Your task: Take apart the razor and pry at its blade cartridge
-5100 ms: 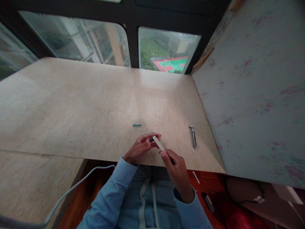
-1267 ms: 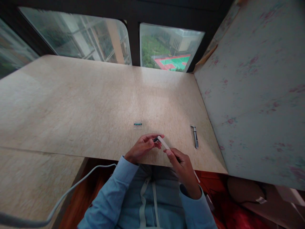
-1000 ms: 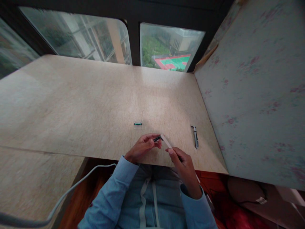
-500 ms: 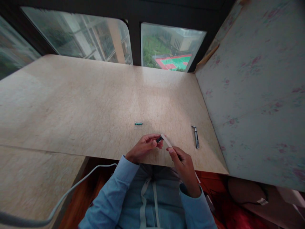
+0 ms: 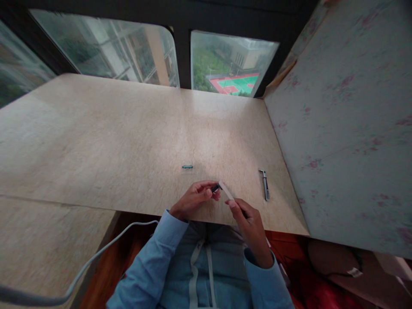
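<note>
So the biggest thing here is the pale marbled table (image 5: 128,128), running from the window (image 5: 231,64) right up to the person, with a floral wallpapered wall (image 5: 354,128) boxing it in on the right. A grey cable (image 5: 96,251) loops past the lower left. Then come the two hands: left hand (image 5: 195,198) and right hand (image 5: 249,216), both near the front edge, fairly close together but apart, each with a narrow, pinched grip. Off to the right of them a grey and black razor (image 5: 265,185) lies on the table, crosspiece at the far end, nobody touching it. Next size down is a flat white stick (image 5: 227,191), held by its near end in the right hand and tilted toward the left one. Past the hands sits what looks like a teal razor cartridge (image 5: 187,167), loose on the table. Smallest is the small black piece (image 5: 215,188) between the left fingers, right at the stick's tip; can't tell if they're joined or just touching. I'd call it partway: those two pieces are picked up and brought together, but both hands have hold of them, so that bit doesn't look finished imo.
</note>
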Available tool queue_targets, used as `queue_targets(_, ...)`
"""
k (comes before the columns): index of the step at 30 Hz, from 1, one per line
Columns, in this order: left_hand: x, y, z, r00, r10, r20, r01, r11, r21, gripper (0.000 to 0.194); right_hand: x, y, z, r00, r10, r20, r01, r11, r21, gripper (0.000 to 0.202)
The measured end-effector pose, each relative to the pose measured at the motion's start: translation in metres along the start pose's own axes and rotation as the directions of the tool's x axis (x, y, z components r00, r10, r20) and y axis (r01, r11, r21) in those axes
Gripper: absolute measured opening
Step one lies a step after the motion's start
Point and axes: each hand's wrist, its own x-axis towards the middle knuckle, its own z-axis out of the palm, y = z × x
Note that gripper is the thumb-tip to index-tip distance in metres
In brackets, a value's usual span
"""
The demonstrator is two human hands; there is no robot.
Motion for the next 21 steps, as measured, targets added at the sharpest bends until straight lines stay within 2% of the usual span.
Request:
queue_targets(4, -0.0002, 0.0005, -0.0004, 1.0, -0.01, 0.009, 0.01, 0.999, 0.051, 0.052, -0.0002, -0.0024, 0.0015, 0.996, -0.018, 0.082, 0.016, 1.0, 0.026, 0.043)
queue_targets(8, 0.0, 0.0007, -0.0007, 1.0, -0.027, 0.011, 0.026, 0.999, 0.023, 0.056, -0.0007, -0.0021, 0.0011, 1.0, 0.001, -0.001, -0.001, 1.0, -0.021, 0.044)
queue_targets(14, -0.0003, -0.001, 0.0, 0.999, -0.031, -0.02, 0.032, 0.999, 0.015, 0.047, -0.0017, -0.0055, 0.0014, 0.996, -0.027, 0.08, 0.026, 1.0, 0.013, 0.043)
queue_targets(18, 0.0, -0.0029, 0.0004, 0.998, -0.026, -0.064, 0.023, 0.999, -0.044, 0.046, -0.0018, -0.005, 0.0026, 1.0, 0.001, 0.01, -0.001, 1.0, -0.002, 0.044)
queue_targets(21, 0.0002, -0.0042, -0.0003, 0.998, -0.025, -0.053, 0.023, 0.999, -0.05, 0.045, -0.0025, -0.0032, 0.0026, 1.0, 0.007, 0.006, -0.007, 1.0, 0.008, 0.045)
